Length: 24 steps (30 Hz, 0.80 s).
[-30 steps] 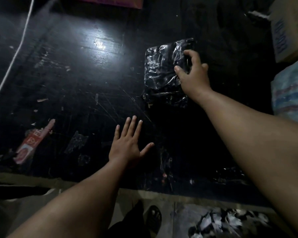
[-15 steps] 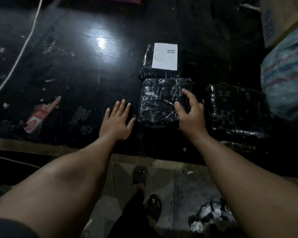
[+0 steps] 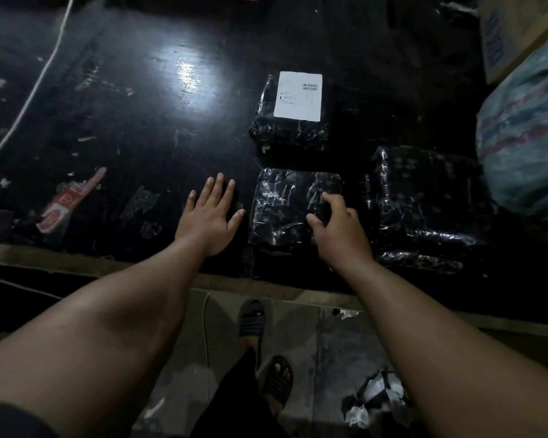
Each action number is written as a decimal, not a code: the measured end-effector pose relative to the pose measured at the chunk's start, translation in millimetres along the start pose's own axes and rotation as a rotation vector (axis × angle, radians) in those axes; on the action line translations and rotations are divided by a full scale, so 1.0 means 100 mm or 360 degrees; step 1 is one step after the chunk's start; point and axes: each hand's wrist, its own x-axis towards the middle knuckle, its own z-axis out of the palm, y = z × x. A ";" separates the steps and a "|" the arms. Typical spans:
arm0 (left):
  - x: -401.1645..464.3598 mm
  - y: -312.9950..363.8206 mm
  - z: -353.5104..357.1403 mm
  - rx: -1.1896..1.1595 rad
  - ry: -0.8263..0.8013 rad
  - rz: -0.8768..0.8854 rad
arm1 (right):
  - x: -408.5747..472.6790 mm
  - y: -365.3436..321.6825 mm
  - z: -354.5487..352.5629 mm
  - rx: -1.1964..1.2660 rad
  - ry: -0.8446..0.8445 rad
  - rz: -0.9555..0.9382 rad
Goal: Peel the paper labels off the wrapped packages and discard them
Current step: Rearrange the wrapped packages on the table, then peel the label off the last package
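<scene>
The right hand (image 3: pixel 339 229) gripped the glossy black plastic-wrapped package (image 3: pixel 282 210) near the dark table's (image 3: pixel 140 105) front edge; the left hand (image 3: pixel 208 213) lay flat, fingers spread, beside it. The film looked slippery and soft, so its edges seemed the best hold.

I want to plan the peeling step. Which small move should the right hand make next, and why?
Probably let go of the near package, whose visible top shows no label, and reach for the white label on the far package. The right hand grips the near one; the left hand lies flat.
</scene>
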 end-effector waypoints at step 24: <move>1.44 0.53 -1.16 -0.0537 0.0083 -0.0084 | 1.93 -1.33 -0.86 -0.0690 -0.0174 -0.0323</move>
